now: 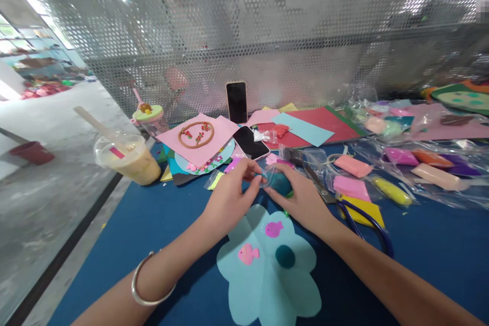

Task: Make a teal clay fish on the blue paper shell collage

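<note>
Over the far edge of a light-blue flower-shaped paper (267, 295), both hands are on a clear bag of teal modelling clay (280, 182). My left hand (231, 193) pinches the bag's end between thumb and fingers. The clay-filled part sits in the closed fingers of my right hand (303, 201), which partly hide it. On the paper lie a pink striped fish (248, 254), a purple fish (273, 229) and a flat teal clay disc (285, 256).
Scissors with blue handles (351, 211) and several clay packets (353, 166) lie right. Beyond my hands are a phone lying flat (251, 142), an upright phone (237, 102) and pink paper (171, 137). A drink cup (128, 160) stands left, and a perforated metal panel (191, 35) rises behind.
</note>
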Motion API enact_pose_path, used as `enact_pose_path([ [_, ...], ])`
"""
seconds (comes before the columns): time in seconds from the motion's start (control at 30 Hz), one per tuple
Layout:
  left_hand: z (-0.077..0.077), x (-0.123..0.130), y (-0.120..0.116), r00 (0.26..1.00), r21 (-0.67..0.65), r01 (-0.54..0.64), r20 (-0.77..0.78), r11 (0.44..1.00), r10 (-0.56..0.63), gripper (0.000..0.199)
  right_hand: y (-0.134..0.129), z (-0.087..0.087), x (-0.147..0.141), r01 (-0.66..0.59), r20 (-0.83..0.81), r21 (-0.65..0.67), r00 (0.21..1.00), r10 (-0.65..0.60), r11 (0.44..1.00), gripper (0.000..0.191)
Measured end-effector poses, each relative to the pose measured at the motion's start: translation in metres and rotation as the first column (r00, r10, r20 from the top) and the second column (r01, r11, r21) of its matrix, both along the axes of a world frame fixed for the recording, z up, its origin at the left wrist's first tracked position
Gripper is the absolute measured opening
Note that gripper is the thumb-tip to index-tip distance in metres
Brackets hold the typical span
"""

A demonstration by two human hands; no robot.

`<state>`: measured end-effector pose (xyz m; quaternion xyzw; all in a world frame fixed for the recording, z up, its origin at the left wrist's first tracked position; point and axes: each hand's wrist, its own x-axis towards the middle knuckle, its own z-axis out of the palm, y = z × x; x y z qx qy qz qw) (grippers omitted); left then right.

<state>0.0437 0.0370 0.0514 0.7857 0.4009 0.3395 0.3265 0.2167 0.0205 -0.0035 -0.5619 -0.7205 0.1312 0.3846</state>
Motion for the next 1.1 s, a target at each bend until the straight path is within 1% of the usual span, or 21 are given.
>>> enact_pose_path([
  [0.07, 0.0, 0.0, -0.001, 1.0, 0.0, 0.003, -0.023, 1.0, -0.003, 0.005, 0.0, 0.0, 0.0, -0.003, 0.003, -0.002, 1.0, 0.003, 1.0, 0.039],
  [0.17, 0.0, -0.001, 0.001, 0.993, 0.08, -0.066, -0.095, 0.995, 0.073, 0.006, -0.001, -0.003, -0.001, 0.008, 0.028, 0.045, 1.0, -0.01, 0.999, 0.042],
  [0.23, -0.001, -0.002, 0.002, 0.989, 0.112, -0.078, -0.115, 0.991, 0.091, 0.007, -0.001, -0.004, -0.001, -0.002, 0.051, 0.083, 0.999, -0.002, 0.997, 0.043],
  [0.4, -0.003, -0.002, 0.006, 0.997, 0.046, -0.045, -0.063, 0.998, 0.048, 0.01, -0.002, -0.004, -0.001, -0.045, 0.069, 0.129, 0.997, 0.036, 0.991, 0.038],
  [0.5, -0.003, -0.002, 0.007, 0.998, 0.013, -0.024, -0.056, 1.0, 0.025, 0.011, -0.002, -0.002, -0.001, -0.056, 0.056, 0.131, 0.997, 0.049, 0.99, 0.037],
  [0.6, -0.002, -0.002, 0.008, 0.998, 0.018, -0.001, -0.059, 1.0, 0.002, 0.013, -0.003, -0.001, -0.001, -0.055, 0.046, 0.126, 0.998, 0.05, 0.99, 0.035],
  [0.87, 0.002, -0.004, 0.008, 1.0, -0.027, -0.027, -0.012, 0.999, 0.026, 0.009, -0.007, 0.002, -0.002, -0.108, 0.024, 0.164, 0.994, 0.105, 0.981, 0.03],
  [1.0, 0.001, -0.004, 0.006, 1.0, -0.009, 0.004, 0.025, 1.0, -0.004, 0.009, -0.008, 0.004, -0.003, -0.109, 0.004, 0.142, 0.994, 0.11, 0.984, 0.029],
  [1.1, -0.002, -0.004, 0.007, 1.0, 0.007, 0.016, 0.0, 1.0, -0.016, 0.01, -0.008, 0.004, -0.004, -0.109, -0.009, 0.122, 0.994, 0.111, 0.987, 0.029],
])
